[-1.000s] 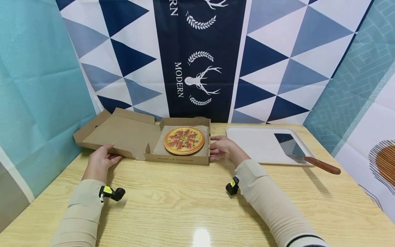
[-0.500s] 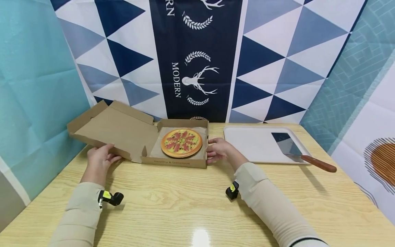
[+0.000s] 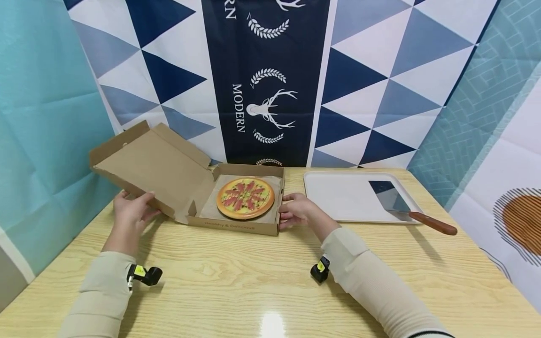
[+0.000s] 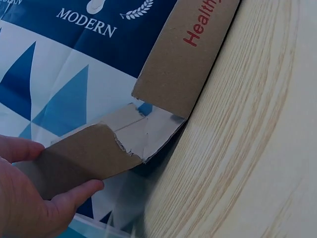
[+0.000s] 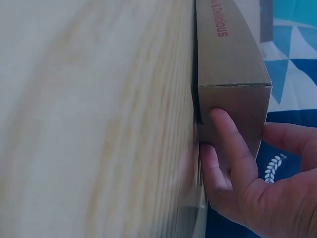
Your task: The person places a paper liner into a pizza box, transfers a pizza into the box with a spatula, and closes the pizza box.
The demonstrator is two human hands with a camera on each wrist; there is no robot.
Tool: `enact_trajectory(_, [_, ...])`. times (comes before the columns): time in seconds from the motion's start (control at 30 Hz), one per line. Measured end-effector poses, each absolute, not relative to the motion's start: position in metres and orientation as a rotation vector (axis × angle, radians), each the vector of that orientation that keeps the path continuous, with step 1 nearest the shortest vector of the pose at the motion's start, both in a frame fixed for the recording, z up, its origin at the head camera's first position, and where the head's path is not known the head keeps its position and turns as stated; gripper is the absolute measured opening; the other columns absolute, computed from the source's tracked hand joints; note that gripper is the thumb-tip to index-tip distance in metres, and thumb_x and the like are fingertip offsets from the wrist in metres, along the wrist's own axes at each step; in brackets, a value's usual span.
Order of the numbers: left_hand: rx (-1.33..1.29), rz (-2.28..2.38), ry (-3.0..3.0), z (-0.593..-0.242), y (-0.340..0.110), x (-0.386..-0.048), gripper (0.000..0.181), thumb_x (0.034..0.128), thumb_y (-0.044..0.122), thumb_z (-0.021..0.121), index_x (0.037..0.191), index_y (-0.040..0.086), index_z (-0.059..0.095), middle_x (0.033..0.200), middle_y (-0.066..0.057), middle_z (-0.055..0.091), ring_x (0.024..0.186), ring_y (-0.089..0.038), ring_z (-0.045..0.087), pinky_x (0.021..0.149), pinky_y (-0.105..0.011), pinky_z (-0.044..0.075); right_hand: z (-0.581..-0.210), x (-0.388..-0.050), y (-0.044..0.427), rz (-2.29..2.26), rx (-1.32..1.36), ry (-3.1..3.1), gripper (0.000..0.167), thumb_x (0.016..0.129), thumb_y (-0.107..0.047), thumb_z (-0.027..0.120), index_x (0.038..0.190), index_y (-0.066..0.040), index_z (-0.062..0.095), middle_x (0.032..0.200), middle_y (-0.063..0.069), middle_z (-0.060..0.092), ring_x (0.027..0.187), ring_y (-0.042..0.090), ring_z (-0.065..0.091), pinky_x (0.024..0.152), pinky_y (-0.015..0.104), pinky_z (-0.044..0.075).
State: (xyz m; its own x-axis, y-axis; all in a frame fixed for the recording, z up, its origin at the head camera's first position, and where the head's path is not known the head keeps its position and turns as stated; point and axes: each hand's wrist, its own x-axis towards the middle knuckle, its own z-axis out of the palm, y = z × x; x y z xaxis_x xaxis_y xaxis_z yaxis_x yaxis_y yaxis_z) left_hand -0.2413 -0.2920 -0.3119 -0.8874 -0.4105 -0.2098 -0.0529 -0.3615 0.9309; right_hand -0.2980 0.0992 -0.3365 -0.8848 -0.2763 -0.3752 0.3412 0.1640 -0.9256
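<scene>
On the table, an open cardboard pizza box (image 3: 230,226) holds a round pizza (image 3: 245,198) on brown paper. Its lid (image 3: 156,162) is tilted up at the left, hinged to the tray part. My left hand (image 3: 130,212) pinches the lid's near side flap, which the left wrist view shows between thumb and fingers of the left hand (image 4: 42,193). At the other end, the fingers of my right hand (image 3: 297,210) rest against the box's right side wall. In the right wrist view, two fingertips of the right hand (image 5: 267,183) touch that wall and another meets its top rim.
A white rectangular tray (image 3: 338,197) lies right of the box. On it leans a flat-bladed server (image 3: 390,197), its wooden handle sticking out over the tray's near right corner. A patterned cloth (image 3: 266,84) hangs right behind the box; teal cloth borders the left.
My left hand has raised the lid, which now tilts more steeply. The right hand stays against the box's side. The view has shifted slightly, so everything appears a little farther left.
</scene>
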Motion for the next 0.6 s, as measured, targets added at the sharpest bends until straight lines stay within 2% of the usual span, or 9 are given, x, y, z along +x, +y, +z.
enact_trajectory(0.13, [0.567, -2.314, -1.673, -0.311, -0.291, -0.240, 0.086, 0.0919, 0.006, 0.065, 0.153, 0.020, 0.008, 0.136, -0.007, 0.038, 0.136, -0.032, 0.039, 0.086, -0.038, 0.054, -0.335, -0.292, 0.097, -1.776, 0.052, 1.983, 0.064, 0.092, 0.007, 0.051, 0.148, 0.007, 0.020, 0.093, 0.017, 0.050, 0.070, 0.020, 0.057, 0.069, 0.039, 0.060])
enact_trajectory(0.23, [0.550, -2.297, -1.685, -0.311, -0.291, -0.240, 0.087, 0.0909, 0.006, 0.067, 0.153, 0.021, 0.007, 0.130, -0.006, 0.040, 0.130, -0.030, 0.046, 0.084, -0.036, 0.056, -0.335, -0.288, 0.096, -1.766, 0.039, 1.986, 0.067, 0.092, 0.007, 0.050, 0.149, 0.008, 0.016, 0.097, 0.019, 0.051, 0.070, 0.021, 0.058, 0.070, 0.039, 0.060])
enact_trajectory(0.33, [0.534, -2.281, -1.698, -0.311, -0.292, -0.240, 0.088, 0.0901, 0.004, 0.067, 0.153, 0.021, 0.007, 0.120, -0.003, 0.042, 0.116, -0.025, 0.053, 0.080, -0.034, 0.057, -0.335, -0.284, 0.094, -1.754, 0.034, 1.985, 0.069, 0.092, 0.008, 0.050, 0.150, 0.007, 0.013, 0.102, 0.022, 0.050, 0.072, 0.023, 0.058, 0.071, 0.039, 0.059])
enact_trajectory(0.47, [0.512, -2.272, -1.716, -0.312, -0.293, -0.240, 0.091, 0.0892, 0.004, 0.069, 0.153, 0.020, 0.006, 0.118, -0.003, 0.041, 0.105, -0.018, 0.056, 0.078, -0.034, 0.058, -0.335, -0.279, 0.091, -1.758, 0.063, 1.982, 0.068, 0.093, 0.008, 0.051, 0.149, 0.006, 0.013, 0.105, 0.024, 0.048, 0.074, 0.025, 0.058, 0.071, 0.038, 0.059])
enact_trajectory(0.6, [0.497, -2.262, -1.741, -0.313, -0.295, -0.241, 0.093, 0.0886, 0.004, 0.070, 0.154, 0.019, 0.006, 0.118, -0.003, 0.041, 0.101, -0.016, 0.057, 0.078, -0.033, 0.058, -0.336, -0.275, 0.089, -1.769, 0.075, 1.978, 0.068, 0.093, 0.009, 0.052, 0.149, 0.007, 0.013, 0.106, 0.024, 0.048, 0.066, 0.022, 0.057, 0.068, 0.034, 0.060])
